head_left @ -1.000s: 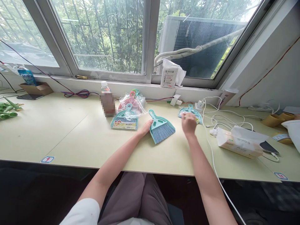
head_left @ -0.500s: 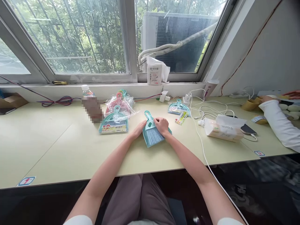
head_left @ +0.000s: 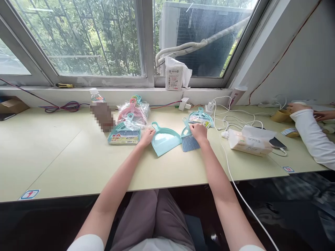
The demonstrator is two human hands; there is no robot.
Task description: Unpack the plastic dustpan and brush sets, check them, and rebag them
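Observation:
A small teal dustpan lies flat on the pale green table, its handle toward the window. My left hand rests on the dustpan's left edge with curled fingers. My right hand grips a little teal brush with blue bristles, just right of the dustpan and apart from it. A packaged teal dustpan set lies left of my left hand, and behind it sits a pile of sets in clear wrap. Another packaged set lies behind my right hand.
A bottle stands at the back left. White cables, chargers and a tissue pack lie to the right. Another person's white sleeve and hands reach in at the far right. A white bag sits on the window sill.
My right hand has pulled the brush out of the dustpan and moved it to the right. My left hand has stayed on the dustpan, which now lies bare.

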